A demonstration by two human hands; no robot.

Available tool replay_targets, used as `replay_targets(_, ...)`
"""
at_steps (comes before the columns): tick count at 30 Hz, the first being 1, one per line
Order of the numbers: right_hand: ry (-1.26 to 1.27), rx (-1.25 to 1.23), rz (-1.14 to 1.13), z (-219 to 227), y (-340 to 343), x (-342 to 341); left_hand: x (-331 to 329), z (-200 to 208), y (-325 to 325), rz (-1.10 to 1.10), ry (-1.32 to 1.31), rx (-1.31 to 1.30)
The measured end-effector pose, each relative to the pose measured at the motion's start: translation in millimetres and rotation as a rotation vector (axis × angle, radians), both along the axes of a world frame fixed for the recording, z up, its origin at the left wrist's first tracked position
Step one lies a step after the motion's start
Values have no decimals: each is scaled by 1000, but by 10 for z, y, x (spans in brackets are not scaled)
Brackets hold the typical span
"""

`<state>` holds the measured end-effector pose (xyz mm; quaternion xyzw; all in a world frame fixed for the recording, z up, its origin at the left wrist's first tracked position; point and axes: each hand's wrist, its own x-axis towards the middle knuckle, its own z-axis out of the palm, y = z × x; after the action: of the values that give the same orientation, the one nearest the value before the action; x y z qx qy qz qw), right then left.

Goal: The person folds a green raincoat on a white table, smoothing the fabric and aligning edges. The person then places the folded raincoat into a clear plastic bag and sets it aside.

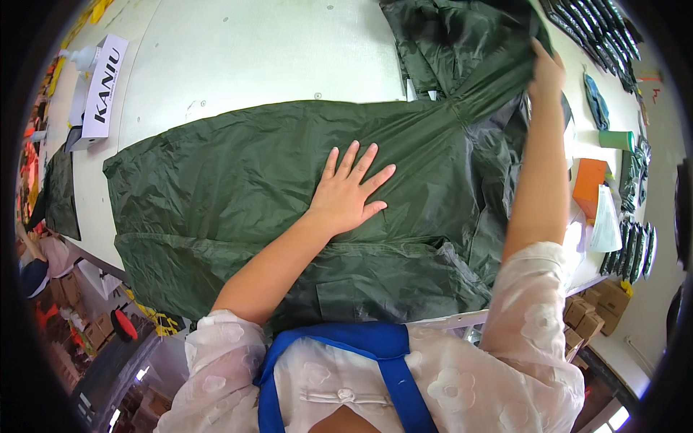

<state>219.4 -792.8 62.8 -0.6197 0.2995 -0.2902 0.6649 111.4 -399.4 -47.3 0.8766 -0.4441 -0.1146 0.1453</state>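
A dark green, shiny waterproof garment (238, 173), like a raincoat, lies spread over the white table. My left hand (345, 189) rests flat on its middle, fingers spread. At the upper right, my right hand (546, 72) is closed on a gathered part of the garment. Creases run from that grip down toward the middle of the cloth. The fingertips of my right hand are partly hidden by the fabric. Along the near side the garment is folded in a long layer that reaches the table edge.
A white box (107, 86) with black lettering stands at the left. Rows of dark packets (595, 32) lie at the upper right. An orange box (590, 186) and a green roll (616, 140) sit at the right. Another person's arm (30, 245) shows at the far left.
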Motion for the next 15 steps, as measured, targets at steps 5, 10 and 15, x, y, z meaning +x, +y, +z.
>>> replay_targets(5, -155, 304, 114, -192, -605, -287, 63, 113, -352, -45, -15, -127)
replay_targets(10, -330, 26, 436, 451, 316, -214, 265, 98, -1254, -108, 24, -255)
replay_targets(15, 92, -882, 1585, 387, 2360, -860, 125, -122, -1151, -117, -15, -130)
